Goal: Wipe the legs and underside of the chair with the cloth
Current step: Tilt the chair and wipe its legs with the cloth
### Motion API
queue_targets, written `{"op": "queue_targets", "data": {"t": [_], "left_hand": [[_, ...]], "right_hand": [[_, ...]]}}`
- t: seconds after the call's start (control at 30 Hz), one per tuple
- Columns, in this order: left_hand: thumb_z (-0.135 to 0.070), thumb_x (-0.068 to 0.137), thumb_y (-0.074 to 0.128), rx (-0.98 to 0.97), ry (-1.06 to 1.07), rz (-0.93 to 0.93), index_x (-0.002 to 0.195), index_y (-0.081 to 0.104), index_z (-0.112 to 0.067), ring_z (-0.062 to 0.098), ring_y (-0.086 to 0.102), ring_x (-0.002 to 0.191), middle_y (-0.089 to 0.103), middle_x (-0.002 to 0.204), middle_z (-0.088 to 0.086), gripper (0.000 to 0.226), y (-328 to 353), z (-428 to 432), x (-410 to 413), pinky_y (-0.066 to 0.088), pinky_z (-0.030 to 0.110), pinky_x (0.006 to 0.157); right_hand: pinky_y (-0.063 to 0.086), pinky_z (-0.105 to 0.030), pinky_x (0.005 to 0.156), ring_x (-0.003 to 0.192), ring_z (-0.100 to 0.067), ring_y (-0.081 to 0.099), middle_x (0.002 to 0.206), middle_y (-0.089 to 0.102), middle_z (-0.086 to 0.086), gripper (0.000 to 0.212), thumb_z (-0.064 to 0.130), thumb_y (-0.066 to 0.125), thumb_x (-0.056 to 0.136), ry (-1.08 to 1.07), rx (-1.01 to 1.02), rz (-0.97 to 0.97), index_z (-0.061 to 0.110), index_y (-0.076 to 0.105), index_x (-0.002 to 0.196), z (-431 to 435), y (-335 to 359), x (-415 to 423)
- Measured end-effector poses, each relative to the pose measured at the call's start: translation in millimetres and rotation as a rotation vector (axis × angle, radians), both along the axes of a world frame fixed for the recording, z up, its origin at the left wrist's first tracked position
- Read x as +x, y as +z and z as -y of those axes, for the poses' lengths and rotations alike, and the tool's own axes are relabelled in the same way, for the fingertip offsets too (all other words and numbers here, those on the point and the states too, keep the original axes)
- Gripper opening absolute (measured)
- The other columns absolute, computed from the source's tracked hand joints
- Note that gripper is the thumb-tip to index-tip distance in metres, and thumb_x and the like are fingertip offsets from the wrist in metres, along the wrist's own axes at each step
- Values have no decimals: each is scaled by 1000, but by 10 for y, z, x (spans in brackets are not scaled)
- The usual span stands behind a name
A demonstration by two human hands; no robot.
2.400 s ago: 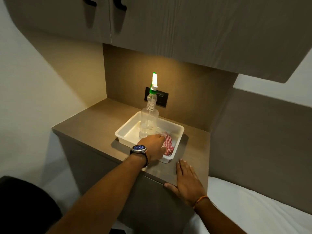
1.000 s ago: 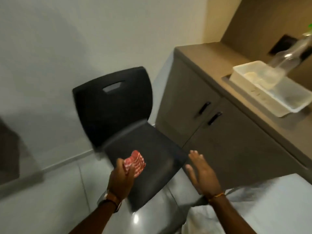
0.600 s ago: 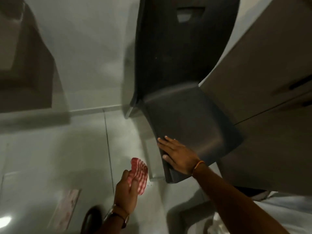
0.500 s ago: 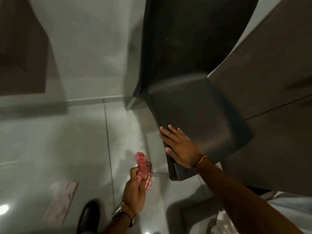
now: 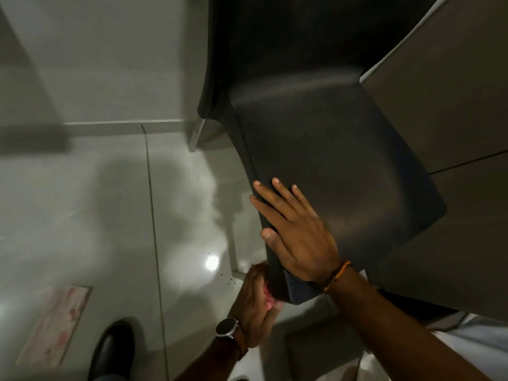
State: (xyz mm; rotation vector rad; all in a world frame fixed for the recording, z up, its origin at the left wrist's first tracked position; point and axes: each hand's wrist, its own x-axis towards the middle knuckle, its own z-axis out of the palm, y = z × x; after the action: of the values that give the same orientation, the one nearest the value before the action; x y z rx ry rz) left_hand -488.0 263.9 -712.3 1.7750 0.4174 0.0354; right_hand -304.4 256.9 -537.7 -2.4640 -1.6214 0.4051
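A black plastic chair (image 5: 324, 149) stands on the floor against the cabinet, seen from above. My right hand (image 5: 294, 232) lies flat on the near left edge of its seat, fingers spread. My left hand (image 5: 255, 306), with a watch on the wrist, holds the red-checked cloth (image 5: 268, 296) right under the seat's near corner. Only a small pink patch of the cloth shows; the rest is hidden by the hand and the seat. One metal chair leg (image 5: 195, 136) shows at the back left.
A grey cabinet front (image 5: 450, 86) stands tight against the chair's right side. Glossy grey floor tiles (image 5: 110, 210) stretch to the left, up to a wall. A black shoe (image 5: 112, 350) and a pale floor patch (image 5: 55, 323) lie at the lower left.
My left hand has moved right and up with the cloth, from open floor to under the seat's near corner. My right hand stays on the seat edge. The view has come closer.
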Motion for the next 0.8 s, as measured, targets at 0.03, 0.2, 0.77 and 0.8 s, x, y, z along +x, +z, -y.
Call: {"op": "queue_targets", "data": {"t": [0.03,0.2,0.77,0.8], "left_hand": [[-67,99,42,24,-37,-25,157,23,-45,-7,47,132,34,150,-34,64,-143,-69,2,45,18,106],[-49,101,52,3,-104,-113,154,26,-45,-2,48,137,45,151,-19,59,-734,-190,-74,47,39,113],[-71,98,42,-592,474,-69,154,46,-29,9,69,101,68,138,-7,71,-438,218,135,59,27,77],[-64,102,40,-656,529,-166,150,51,-24,15,69,91,70,136,6,64,-582,192,176,57,29,70]], "right_hand": [[18,-57,131,167,-25,13,177,25,-1,63,43,25,108,-3,3,4,14,41,162,7,-8,8],[18,-56,131,167,-22,11,177,24,2,63,43,25,108,2,33,18,15,40,163,24,-70,10],[18,-54,132,166,-23,15,176,27,3,64,46,21,109,-13,33,12,17,44,161,4,-13,-11],[18,-54,132,166,-23,15,176,28,3,64,47,21,109,-15,42,13,17,45,160,5,-15,-10]]}}
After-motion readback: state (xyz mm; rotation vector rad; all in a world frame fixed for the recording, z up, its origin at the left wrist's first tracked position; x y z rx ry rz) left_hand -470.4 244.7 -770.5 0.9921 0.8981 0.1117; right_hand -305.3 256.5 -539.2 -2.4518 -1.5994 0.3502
